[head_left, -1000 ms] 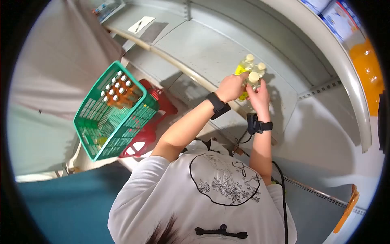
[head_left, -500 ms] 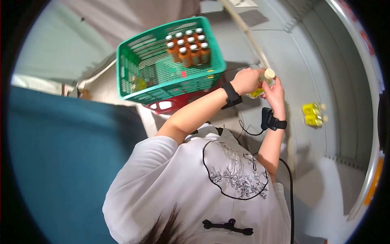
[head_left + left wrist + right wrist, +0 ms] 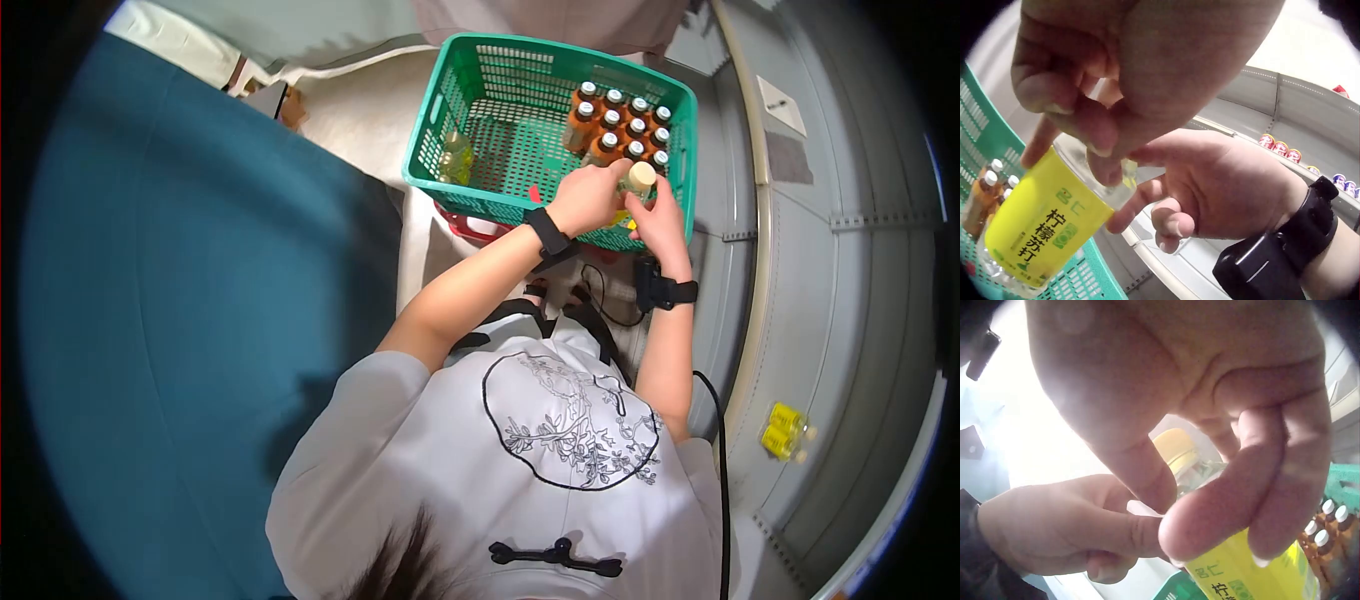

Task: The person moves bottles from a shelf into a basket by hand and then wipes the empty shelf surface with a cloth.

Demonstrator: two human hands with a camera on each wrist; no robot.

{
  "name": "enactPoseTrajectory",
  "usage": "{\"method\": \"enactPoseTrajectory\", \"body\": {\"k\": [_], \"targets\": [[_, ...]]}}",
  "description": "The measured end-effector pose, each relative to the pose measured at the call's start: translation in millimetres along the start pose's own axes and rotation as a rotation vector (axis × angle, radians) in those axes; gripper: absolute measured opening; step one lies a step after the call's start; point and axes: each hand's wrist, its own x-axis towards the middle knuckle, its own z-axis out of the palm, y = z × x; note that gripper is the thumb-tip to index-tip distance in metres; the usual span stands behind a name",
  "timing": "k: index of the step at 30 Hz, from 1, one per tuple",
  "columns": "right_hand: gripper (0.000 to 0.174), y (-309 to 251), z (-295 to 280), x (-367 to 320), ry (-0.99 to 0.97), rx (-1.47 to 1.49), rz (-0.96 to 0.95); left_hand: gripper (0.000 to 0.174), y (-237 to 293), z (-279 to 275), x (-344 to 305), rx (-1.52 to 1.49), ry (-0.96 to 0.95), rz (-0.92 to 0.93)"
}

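Both hands grip a clear lemon soda bottle [image 3: 1047, 219] with a yellow label and a pale cap [image 3: 642, 175]. My left hand [image 3: 588, 200] holds it near the neck, fingers curled at the top of the label. From the other side, the right hand [image 3: 662, 228] has its thumb and fingers around the shoulder, close below the cap in the right wrist view. The bottle hangs over the near right part of a green basket [image 3: 425, 130]. Inside stand several amber bottles [image 3: 610, 120] with white caps. Another yellow-labelled bottle [image 3: 456, 160] is at the basket's left end.
Two yellow-labelled bottles [image 3: 785, 432] lie in view on the grey shelf [image 3: 800, 330] at right. A white card [image 3: 781, 105] is farther along it. Red stool-like plastic [image 3: 470, 227] shows under the basket. A teal cloth [image 3: 200, 300] covers the left side.
Both hands have carried the bottle from the shelf, beside two others, across to the basket. The head view has turned left, so the basket now sits ahead.
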Motion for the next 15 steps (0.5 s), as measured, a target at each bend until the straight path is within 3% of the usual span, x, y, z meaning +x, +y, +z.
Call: {"method": "enactPoseTrajectory", "body": {"k": [7,10,15], "targets": [[0.048,-23.7,45.2,54.2,-0.252,-0.110,-0.117,0.051,-49.6,-25.7,-1.2,0.041,0.142,-0.192],[0.048,-20.2,69.8,85.9,-0.292,-0.143,-0.251,0.052,-70.4,-30.4,4.5,0.051,0.214,-0.279],[0.047,-21.8,101.0,122.1,-0.355,-0.122,-0.316,0.054,-101.2,-36.6,19.8,0.088,0.256,-0.387]]}}
